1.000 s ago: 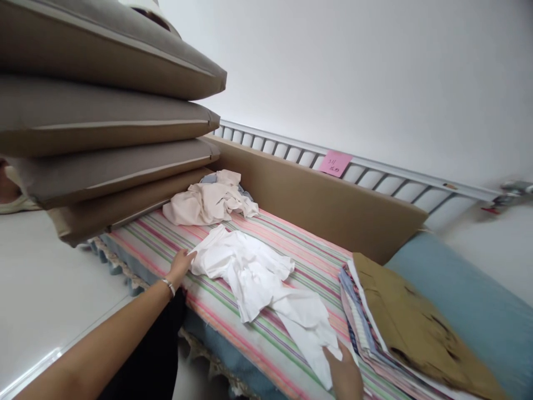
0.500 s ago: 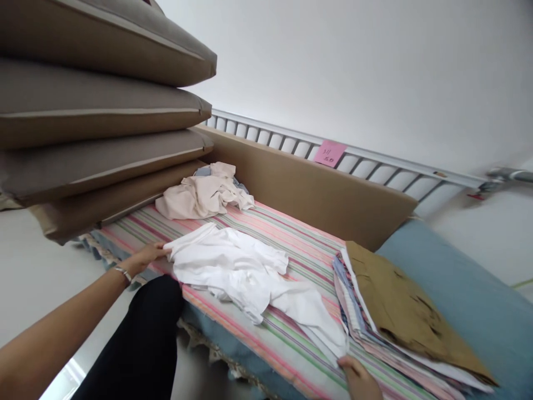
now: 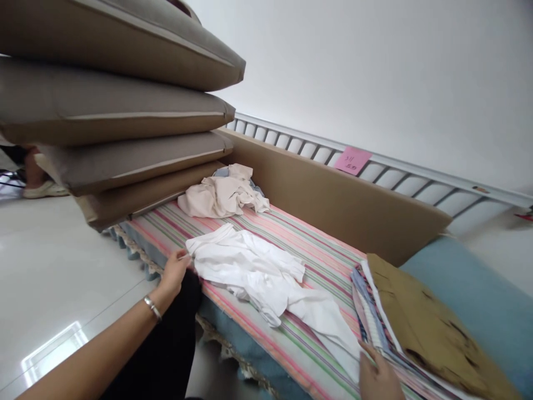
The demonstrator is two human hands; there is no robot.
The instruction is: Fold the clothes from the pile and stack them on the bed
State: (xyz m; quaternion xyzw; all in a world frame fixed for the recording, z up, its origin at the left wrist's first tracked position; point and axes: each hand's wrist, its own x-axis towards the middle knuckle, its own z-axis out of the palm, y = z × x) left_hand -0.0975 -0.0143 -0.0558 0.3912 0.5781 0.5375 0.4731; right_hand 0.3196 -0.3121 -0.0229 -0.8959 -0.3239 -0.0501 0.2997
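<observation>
Head view: we hold a white garment at both ends.
It lies rumpled on the striped cloth, near the folded pile. Our left hand has its grip pinched on one edge; our right hand has its grip closed on the far end, apparently a sleeve. We judge it light, limp and quick to crease, not fragile; seams or corners seem the best places to take hold.
</observation>
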